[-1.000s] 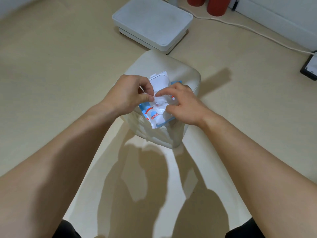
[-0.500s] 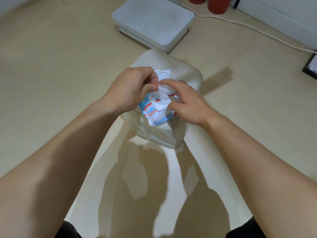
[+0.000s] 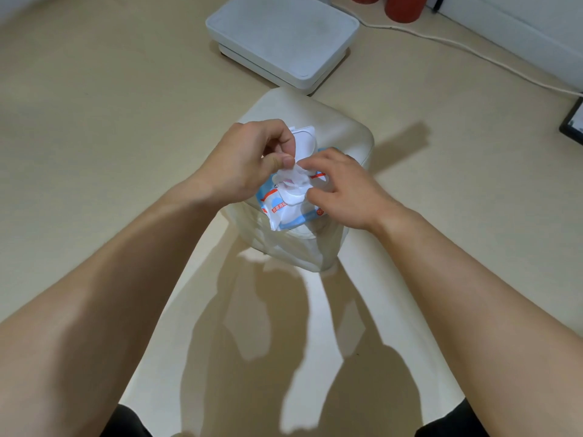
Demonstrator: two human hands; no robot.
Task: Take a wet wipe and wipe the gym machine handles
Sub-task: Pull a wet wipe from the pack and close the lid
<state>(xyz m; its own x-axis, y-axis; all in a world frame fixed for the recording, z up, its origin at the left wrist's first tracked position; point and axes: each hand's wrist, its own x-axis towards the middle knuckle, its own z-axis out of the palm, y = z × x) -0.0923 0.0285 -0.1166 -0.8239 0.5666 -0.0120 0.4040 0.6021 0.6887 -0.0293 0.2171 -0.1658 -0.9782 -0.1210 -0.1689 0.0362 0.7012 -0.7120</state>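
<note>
Item: soft white-and-blue plastic wet-wipe pack [image 3: 284, 212] with red lettering, lying on the far end of a cream padded bench [image 3: 315, 121]. Its white hinged flip lid [image 3: 304, 141] stands open at the far side. Contents showing: one thin white wet wipe [image 3: 291, 176], crumpled, partly drawn up out of the round dispenser opening and not yet free of it. Left hand [image 3: 249, 159]: curled over the near-left of the pack, thumb and forefinger pinching the top of the wet wipe, other fingers folded in. Right hand [image 3: 344, 187]: on the right part of the pack, fingers bent, forefinger and thumb set on either side of the white dispenser ring, holding the pack down; the pack's right edge is hidden beneath it. Both bare forearms reach in from the bottom corners. Surroundings: beige floor [image 3: 94, 89]; flat white rectangular platform [image 3: 280, 36] with rounded corners just beyond the bench; thin white cable [image 3: 473, 48] trailing across the floor to the right; two red cylindrical objects [image 3: 400, 7] at the top edge; dark flat device [image 3: 572, 124] cut off at the right edge.
</note>
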